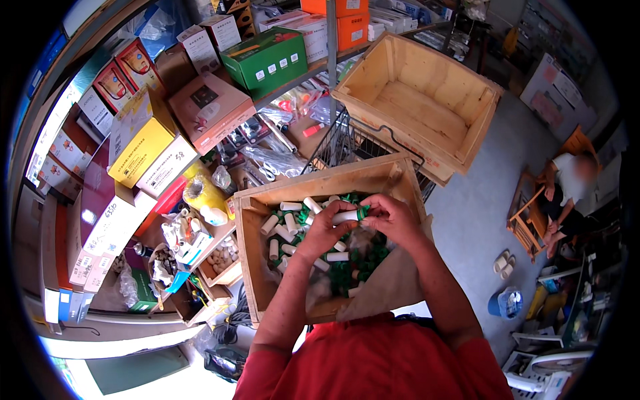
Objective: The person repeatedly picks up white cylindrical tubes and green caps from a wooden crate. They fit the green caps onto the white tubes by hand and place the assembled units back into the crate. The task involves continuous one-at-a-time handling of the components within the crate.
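Note:
My left hand [321,231] pinches a short white plastic tube [344,217] above a wooden box [247,267]. At the tube's right end sits a green plastic fitting [363,212], and the fingers of my right hand [395,219] are closed around it. Tube and fitting touch end to end; how deep one goes into the other I cannot tell. Below my hands, the box holds many loose white tubes [274,249] and green fittings [341,275]. A brown cloth or paper sheet [390,283] drapes over its near right corner.
A second wooden crate [427,107] rests on a black wire rack [337,137] beyond the box. Shelves with a green carton [263,61] and a yellow carton [141,137] line the left. At the right a person [570,183] sits near a wooden chair [527,220]; a blue bucket [505,303] stands on the floor.

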The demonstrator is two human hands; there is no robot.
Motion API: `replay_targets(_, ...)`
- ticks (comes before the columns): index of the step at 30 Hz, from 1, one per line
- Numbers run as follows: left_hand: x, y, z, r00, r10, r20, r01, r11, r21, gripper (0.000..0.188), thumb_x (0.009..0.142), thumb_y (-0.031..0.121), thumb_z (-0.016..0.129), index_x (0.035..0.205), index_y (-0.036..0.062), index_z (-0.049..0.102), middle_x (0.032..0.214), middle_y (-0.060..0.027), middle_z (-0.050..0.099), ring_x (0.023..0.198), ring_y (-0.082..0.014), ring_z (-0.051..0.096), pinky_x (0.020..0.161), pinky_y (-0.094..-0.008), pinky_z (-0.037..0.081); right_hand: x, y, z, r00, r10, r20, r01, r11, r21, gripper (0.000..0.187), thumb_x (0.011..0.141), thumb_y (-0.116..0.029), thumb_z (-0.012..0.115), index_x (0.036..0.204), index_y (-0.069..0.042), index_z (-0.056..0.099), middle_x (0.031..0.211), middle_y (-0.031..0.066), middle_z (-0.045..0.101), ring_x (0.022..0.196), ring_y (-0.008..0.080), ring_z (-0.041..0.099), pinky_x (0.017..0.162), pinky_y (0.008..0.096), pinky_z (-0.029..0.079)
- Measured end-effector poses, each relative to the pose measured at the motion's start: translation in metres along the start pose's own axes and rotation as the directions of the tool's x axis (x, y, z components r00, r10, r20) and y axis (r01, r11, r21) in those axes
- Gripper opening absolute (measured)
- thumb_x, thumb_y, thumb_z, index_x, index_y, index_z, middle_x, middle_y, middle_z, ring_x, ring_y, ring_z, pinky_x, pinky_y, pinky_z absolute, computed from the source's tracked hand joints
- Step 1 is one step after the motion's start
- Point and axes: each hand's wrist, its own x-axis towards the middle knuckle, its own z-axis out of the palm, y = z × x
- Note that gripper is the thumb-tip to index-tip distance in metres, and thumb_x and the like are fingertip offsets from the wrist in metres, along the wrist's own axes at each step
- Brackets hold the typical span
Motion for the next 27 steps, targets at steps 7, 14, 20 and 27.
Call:
replay_targets(7, -0.001, -0.001, 0.001, 1.0, -0.029, -0.012, 0.029, 1.0, 0.007, 0.028, 0.085, 0.002, 0.069, 0.11, 0.0038, 0.057, 0.095, -0.0015, 0.061, 0.086, -0.0088, 0.056, 0.075, -0.0241, 0.046, 0.001, -0.004, -0.001, 1.0, -0.004, 0.015, 0.005, 0.999, -0.048, 0.032, 0.081, 0.0, 0.071, 0.111, -0.005, 0.059, 0.092, 0.0021, 0.063, 0.083, 0.0085, 0.061, 0.072, 0.0247, 0.052)
replay_targets(14, 0.0, -0.001, -0.002, 0.997, -0.079, 0.014, 0.08, 0.993, -0.084, 0.025, 0.085, 0.006, 0.072, 0.107, 0.0033, 0.061, 0.094, 0.0019, 0.062, 0.085, -0.0054, 0.054, 0.076, -0.022, 0.046, 0.0, -0.008, -0.001, 1.0, 0.002, 0.007, -0.001, 0.999, -0.032, 0.032, 0.081, 0.0, 0.07, 0.111, -0.005, 0.058, 0.093, 0.0033, 0.063, 0.084, 0.0102, 0.061, 0.073, 0.0255, 0.052)
replay_targets(20, 0.001, 0.0, -0.005, 0.997, -0.067, 0.04, 0.069, 0.996, -0.053, 0.026, 0.085, 0.008, 0.072, 0.108, 0.0033, 0.061, 0.093, 0.0025, 0.062, 0.085, -0.005, 0.053, 0.075, -0.0218, 0.045, 0.0, -0.008, 0.0, 1.0, -0.028, 0.013, 0.028, 0.999, -0.033, 0.033, 0.081, 0.001, 0.07, 0.111, -0.004, 0.057, 0.096, 0.0034, 0.063, 0.084, 0.0104, 0.061, 0.073, 0.0253, 0.052)
replay_targets(27, 0.001, 0.0, -0.006, 0.995, -0.084, 0.044, 0.083, 0.996, 0.023, 0.026, 0.085, 0.008, 0.072, 0.108, 0.0025, 0.061, 0.095, 0.002, 0.062, 0.086, -0.0051, 0.053, 0.076, -0.0218, 0.045, -0.001, -0.005, 0.001, 0.999, -0.028, 0.015, 0.029, 0.999, -0.03, 0.034, 0.081, 0.002, 0.069, 0.112, -0.004, 0.057, 0.096, 0.0036, 0.063, 0.084, 0.0107, 0.061, 0.074, 0.0259, 0.052)
